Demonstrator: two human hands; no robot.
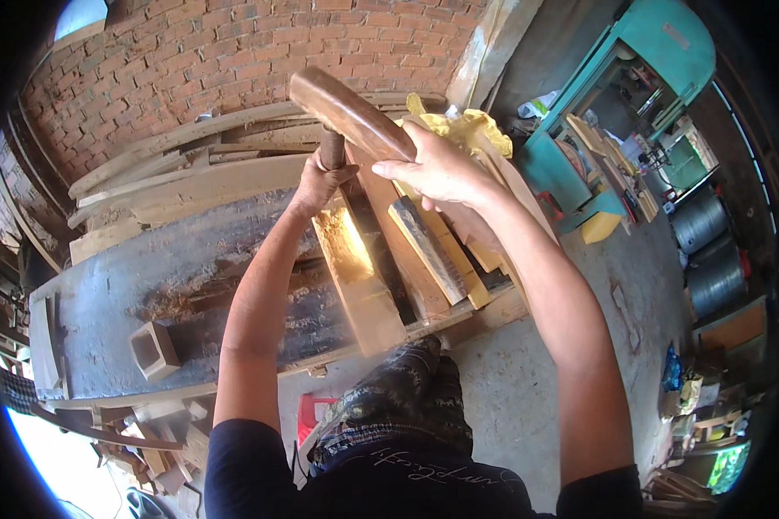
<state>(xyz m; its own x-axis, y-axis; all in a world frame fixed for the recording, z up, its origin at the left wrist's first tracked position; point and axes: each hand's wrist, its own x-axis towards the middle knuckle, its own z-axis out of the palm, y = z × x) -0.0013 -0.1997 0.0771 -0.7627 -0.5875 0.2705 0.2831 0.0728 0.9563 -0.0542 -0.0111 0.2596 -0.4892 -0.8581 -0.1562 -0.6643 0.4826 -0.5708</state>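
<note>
My left hand [322, 188] is closed around the round wooden handle [331, 150] of what looks like a chisel, held upright; its lower end is hidden. A thick, rounded brown wooden mallet [350, 108] is gripped in my right hand [446, 170]. The mallet slants across, its far part just over the handle's top; whether they touch I cannot tell. Below my left hand lies a light wooden board [368, 311] with a brightly lit, roughened patch. To its right, a dark-faced wood strip [428, 249] rests among other wood pieces, under my right wrist.
All this sits on a large dark, worn slab [95, 324]. A hollow wooden block [154, 350] stands on its left part. Long planks [182, 199] lie along the brick wall. A crumpled yellow sheet [480, 130] is behind my right hand. Farther right stands a teal machine [679, 39]; a red stool [308, 417] is below.
</note>
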